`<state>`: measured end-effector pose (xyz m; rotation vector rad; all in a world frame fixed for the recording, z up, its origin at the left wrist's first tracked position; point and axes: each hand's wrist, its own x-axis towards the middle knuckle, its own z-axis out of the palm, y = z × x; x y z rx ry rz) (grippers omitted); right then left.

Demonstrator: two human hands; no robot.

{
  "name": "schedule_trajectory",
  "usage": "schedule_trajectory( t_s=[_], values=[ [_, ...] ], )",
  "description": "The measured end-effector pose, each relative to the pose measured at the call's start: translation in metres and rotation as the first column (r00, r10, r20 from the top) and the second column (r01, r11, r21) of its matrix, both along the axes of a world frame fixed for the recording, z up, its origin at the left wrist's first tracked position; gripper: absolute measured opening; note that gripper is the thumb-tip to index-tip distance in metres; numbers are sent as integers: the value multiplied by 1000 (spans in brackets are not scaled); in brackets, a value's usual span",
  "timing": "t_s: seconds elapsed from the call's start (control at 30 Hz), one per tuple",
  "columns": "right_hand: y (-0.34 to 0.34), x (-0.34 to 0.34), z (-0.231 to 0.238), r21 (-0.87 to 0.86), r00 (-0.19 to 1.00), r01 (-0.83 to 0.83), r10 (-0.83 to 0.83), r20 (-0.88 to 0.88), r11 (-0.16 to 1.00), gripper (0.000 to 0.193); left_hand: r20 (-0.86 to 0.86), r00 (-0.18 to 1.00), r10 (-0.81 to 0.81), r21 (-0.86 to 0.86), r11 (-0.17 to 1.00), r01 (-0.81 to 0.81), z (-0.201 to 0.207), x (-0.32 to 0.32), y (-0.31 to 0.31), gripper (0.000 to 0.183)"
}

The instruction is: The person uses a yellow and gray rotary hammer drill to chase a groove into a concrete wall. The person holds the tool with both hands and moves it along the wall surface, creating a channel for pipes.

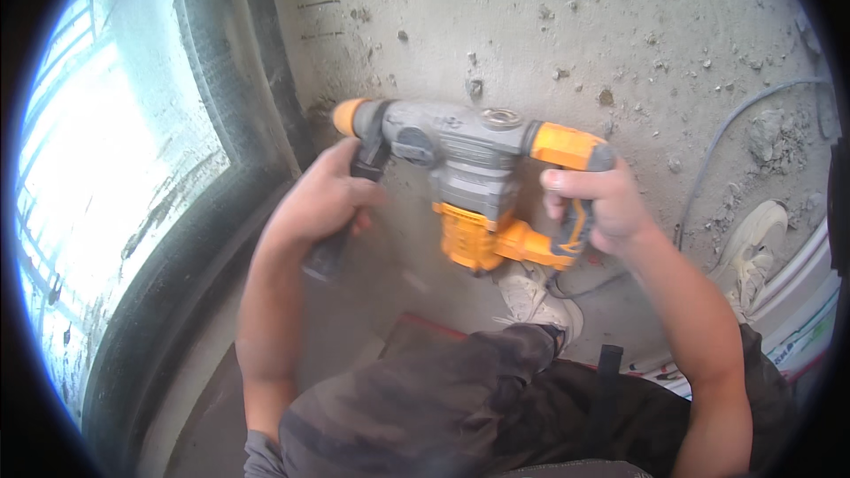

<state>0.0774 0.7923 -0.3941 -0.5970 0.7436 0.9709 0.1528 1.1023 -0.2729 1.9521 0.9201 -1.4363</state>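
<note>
A yellow and grey rotary hammer point(474, 159) lies across the view at the middle, its nose to the left and its motor housing toward me. My left hand point(326, 193) is closed around the black side handle point(329, 252) near the orange nose. Slightly blurred, that hand sits close to the dark frame on the left. My right hand point(611, 199) grips the yellow and black rear handle, with the thumb across its upper part. I cannot make out a bit at the nose.
A dark frame point(221, 62) borders a bright opening on the left. Rubble bits and a broken lump point(775, 142) lie on the rough concrete floor point(425, 9). A grey cable point(708, 159) curves along the right. My shoes point(531, 301) stand below the tool, near white panels point(797, 301).
</note>
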Motion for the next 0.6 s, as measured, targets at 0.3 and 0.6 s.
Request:
schedule_trajectory(
  t_s=[0.3,0.6],
  values=[
    [9,-38,5,-42,1000,14,-14,8,999,24,-33,997,-74,18,997,75,0,-22,9,58],
    [-4,-71,20,-62,999,19,-22,-46,998,16,-106,881,-461,122,874,471,24,-25,-23,42]
  ],
)
